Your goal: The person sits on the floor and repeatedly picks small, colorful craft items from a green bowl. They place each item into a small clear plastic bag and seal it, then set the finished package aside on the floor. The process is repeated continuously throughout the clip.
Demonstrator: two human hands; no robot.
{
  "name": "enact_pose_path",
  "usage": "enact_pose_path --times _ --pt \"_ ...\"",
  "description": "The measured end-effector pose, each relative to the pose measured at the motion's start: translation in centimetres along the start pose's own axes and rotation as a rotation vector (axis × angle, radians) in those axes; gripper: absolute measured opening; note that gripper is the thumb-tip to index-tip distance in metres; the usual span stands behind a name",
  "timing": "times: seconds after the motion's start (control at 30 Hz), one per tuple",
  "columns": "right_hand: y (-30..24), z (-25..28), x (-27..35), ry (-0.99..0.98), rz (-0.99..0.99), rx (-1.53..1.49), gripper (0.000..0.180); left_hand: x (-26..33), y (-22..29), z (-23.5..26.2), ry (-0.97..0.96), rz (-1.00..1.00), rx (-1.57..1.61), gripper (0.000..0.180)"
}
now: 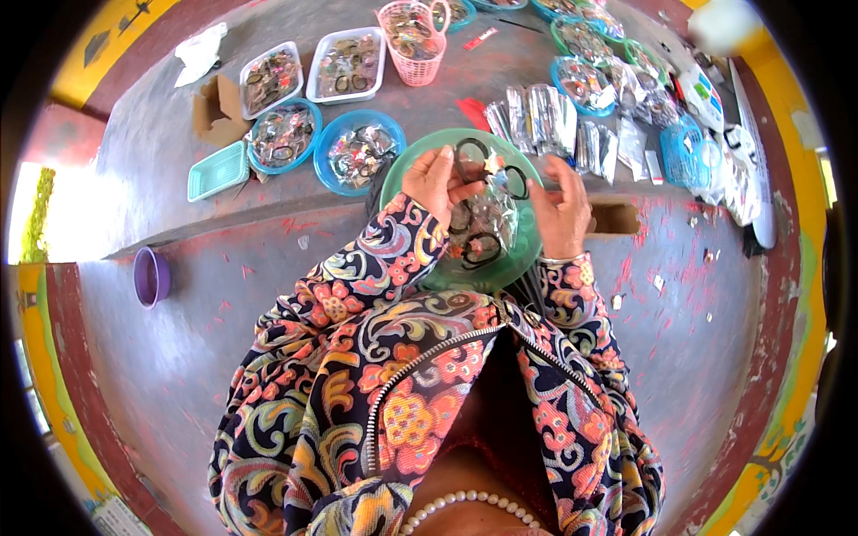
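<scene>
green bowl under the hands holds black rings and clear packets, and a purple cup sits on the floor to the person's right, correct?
Not quite: the purple cup sits to the person's left, not right, as the head view shows. The rest holds: the green bowl under both hands holds black rings and clear packets.

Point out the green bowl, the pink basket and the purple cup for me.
green bowl [525, 255]: head view, right rim.
pink basket [416, 68]: head view, front wall.
purple cup [146, 277]: head view, outer side wall.

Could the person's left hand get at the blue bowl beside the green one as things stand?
Probably yes: the blue bowl sits just left of the left hand, open-topped, with nothing between, though that hand is holding a clear packet.
</scene>
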State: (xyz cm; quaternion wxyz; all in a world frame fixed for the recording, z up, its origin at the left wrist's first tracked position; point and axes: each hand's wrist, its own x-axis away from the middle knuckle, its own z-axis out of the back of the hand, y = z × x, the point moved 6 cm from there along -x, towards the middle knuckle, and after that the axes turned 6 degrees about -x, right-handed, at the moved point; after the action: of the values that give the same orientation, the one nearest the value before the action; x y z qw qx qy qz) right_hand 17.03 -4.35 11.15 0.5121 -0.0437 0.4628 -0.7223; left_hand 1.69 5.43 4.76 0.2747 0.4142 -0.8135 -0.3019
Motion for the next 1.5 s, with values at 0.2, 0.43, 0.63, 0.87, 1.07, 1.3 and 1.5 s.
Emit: enact_pose_path --times 0.2,0.43,0.63,0.87,1.07,1.3,1.5 --pt "5.1 -1.0 1.6 -0.235 -0.278 0.143 0.035 0.1 1.8 -0.1 -0.004 -0.038 0.106 0.022" --pt "6.1 -0.2 2.9 -0.103 -0.119 -0.215 0.032 -1.2 10.6 10.3 0.174 -0.356 0.134 0.022" --pt "7.2 0.6 4.2 -0.103 -0.126 -0.194 0.032 -1.0 10.1 26.4 0.663 -0.299 0.047 0.018" --pt "6.7 0.6 4.3 -0.164 -0.197 -0.267 0.033 -2.8 2.9 35.1 0.945 -0.003 -0.105 0.028" --pt "5.9 1.5 4.9 -0.17 -0.21 -0.222 0.033 -5.8 2.9 32.2 0.765 0.129 -0.377 0.02" --pt "6.4 1.7 5.1 -0.166 -0.224 -0.145 0.034 -8.1 4.5 33.4 0.913 -0.094 -1.215 0.023" --pt "6.3 0.7 4.7 -0.151 -0.248 -0.194 0.034 -7.9 4.2 28.5 0.551 -0.2 -1.656 0.025"
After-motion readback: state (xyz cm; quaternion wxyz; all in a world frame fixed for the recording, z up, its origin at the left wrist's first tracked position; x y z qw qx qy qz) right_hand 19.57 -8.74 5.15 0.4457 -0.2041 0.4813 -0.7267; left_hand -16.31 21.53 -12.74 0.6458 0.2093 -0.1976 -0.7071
